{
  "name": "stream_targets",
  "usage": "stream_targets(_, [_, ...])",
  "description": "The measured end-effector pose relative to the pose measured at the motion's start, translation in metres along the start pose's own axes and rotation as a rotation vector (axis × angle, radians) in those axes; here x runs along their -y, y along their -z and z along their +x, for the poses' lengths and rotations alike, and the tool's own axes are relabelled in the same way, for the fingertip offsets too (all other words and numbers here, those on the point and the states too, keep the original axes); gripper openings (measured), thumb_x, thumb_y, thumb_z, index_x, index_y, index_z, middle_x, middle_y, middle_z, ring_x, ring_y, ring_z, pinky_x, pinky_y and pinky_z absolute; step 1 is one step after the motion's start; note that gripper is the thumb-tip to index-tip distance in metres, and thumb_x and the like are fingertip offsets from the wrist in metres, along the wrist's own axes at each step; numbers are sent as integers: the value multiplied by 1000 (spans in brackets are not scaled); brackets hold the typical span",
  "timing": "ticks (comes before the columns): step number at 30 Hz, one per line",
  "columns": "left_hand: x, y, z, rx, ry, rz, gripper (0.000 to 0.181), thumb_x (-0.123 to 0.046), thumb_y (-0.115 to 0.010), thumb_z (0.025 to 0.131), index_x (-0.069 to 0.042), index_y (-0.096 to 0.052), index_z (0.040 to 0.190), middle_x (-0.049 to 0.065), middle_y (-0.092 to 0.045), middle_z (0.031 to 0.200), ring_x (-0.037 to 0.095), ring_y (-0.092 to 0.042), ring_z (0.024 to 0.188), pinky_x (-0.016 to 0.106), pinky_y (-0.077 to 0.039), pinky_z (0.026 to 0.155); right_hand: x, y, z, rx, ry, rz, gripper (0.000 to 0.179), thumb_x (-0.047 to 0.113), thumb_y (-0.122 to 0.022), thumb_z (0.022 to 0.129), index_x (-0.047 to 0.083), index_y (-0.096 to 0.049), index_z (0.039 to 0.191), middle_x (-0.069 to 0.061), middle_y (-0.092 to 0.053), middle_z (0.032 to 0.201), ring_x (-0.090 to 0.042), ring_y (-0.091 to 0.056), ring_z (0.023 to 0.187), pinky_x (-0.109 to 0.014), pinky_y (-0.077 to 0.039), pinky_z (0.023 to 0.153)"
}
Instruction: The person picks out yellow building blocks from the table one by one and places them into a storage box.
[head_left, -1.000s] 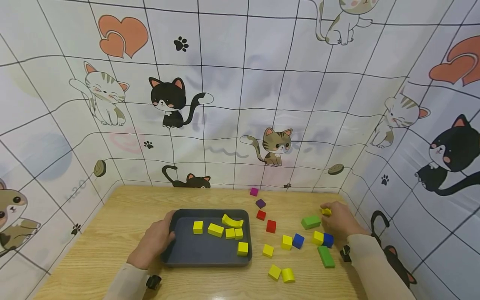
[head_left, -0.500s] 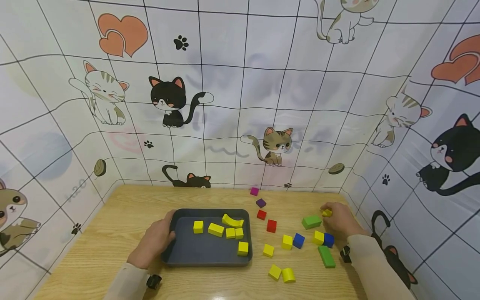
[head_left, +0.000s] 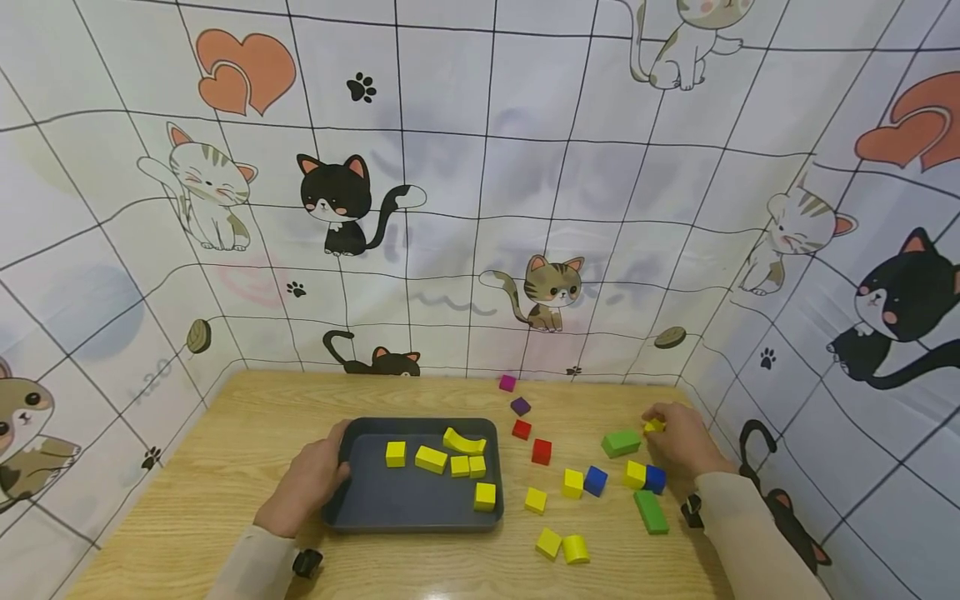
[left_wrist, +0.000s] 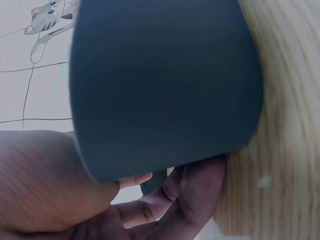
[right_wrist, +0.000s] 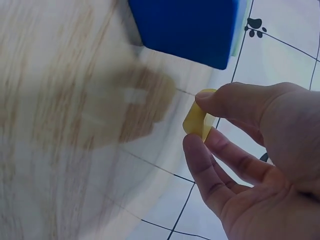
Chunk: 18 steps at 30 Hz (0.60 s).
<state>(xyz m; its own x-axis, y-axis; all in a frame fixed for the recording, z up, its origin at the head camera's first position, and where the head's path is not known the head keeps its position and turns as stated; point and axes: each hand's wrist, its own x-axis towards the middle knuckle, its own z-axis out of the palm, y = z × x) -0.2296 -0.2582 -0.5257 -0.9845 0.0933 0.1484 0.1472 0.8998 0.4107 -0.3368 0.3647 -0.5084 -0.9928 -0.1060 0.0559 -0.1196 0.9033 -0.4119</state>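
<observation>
My left hand (head_left: 306, 483) grips the left side of a dark grey tray (head_left: 390, 504). In the left wrist view its fingers (left_wrist: 200, 187) bear against the tray's side wall (left_wrist: 165, 95). Several yellow blocks lie in the tray, one of them a curved piece (head_left: 464, 442). At the right of the table, my right hand (head_left: 684, 437) pinches a small yellow block (right_wrist: 194, 119) between thumb and fingertips. This block looks curved on one side. A green block (head_left: 621, 444) lies left of that hand, and a blue block (head_left: 655, 479) beside a yellow cube (head_left: 634, 475) lies nearer me.
Right of the tray, the wooden table (head_left: 277, 396) bears loose blocks: red cubes (head_left: 542, 452), purple (head_left: 521, 407) and magenta (head_left: 507, 383) ones, another blue cube (head_left: 596, 481), a green slab (head_left: 651, 512) and a yellow half-round block (head_left: 576, 549). Cat-print sheeting (head_left: 450, 167) encloses the table's back and sides.
</observation>
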Motion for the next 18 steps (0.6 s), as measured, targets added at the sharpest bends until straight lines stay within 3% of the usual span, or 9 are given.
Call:
stream_targets(9, [12, -11, 2, -57, -45, 12, 72, 6, -78, 97, 14, -48, 161, 31, -79, 104, 34, -73, 81, 55, -62, 75, 14, -3, -8, -72, 68, 13, 31, 5, -82, 106, -3, -80, 136, -32, -76, 138, -50, -74, 122, -69, -62, 107])
stream_targets(18, [0, -1, 2, 20, 23, -6, 73, 2, -80, 101, 14, -46, 164, 30, -81, 109, 32, -76, 86, 53, -64, 79, 42, -8, -15, -87, 104, 13, 33, 0, -78, 106, -1, -79, 138, -32, -73, 139, -52, -76, 119, -65, -66, 99])
